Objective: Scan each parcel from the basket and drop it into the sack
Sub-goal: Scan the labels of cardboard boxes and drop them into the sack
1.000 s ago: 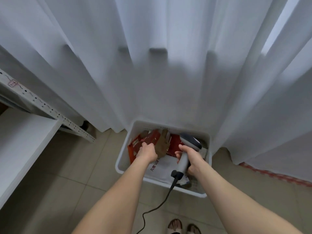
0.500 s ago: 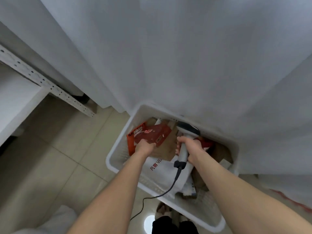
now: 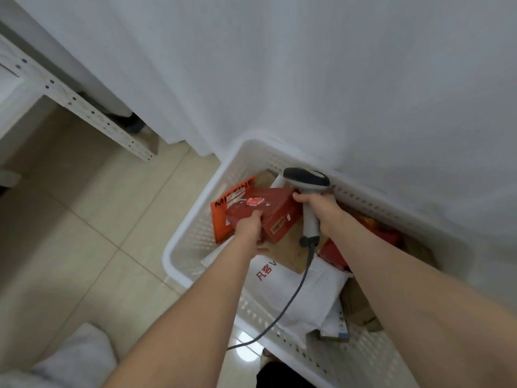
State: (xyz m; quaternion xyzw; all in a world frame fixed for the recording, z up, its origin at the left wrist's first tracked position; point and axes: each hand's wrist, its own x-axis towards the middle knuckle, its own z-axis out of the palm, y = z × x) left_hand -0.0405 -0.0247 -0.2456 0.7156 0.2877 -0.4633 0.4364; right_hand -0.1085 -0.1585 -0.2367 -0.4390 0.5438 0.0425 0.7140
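Left hand (image 3: 249, 224) has its fingers wrapped around a red box (image 3: 265, 214) over the basket (image 3: 195, 233); right hand (image 3: 321, 210) grips the scanner (image 3: 306, 180) handle, pointed at it.

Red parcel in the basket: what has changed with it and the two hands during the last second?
The left hand has lifted the red parcel, label up, toward the scanner. The right hand still grips the scanner; the basket stays put.

place: parcel-handling room | signs: parcel basket (image 3: 193, 233), barcode scanner (image 3: 306, 177), slotted shelving (image 3: 84, 107)
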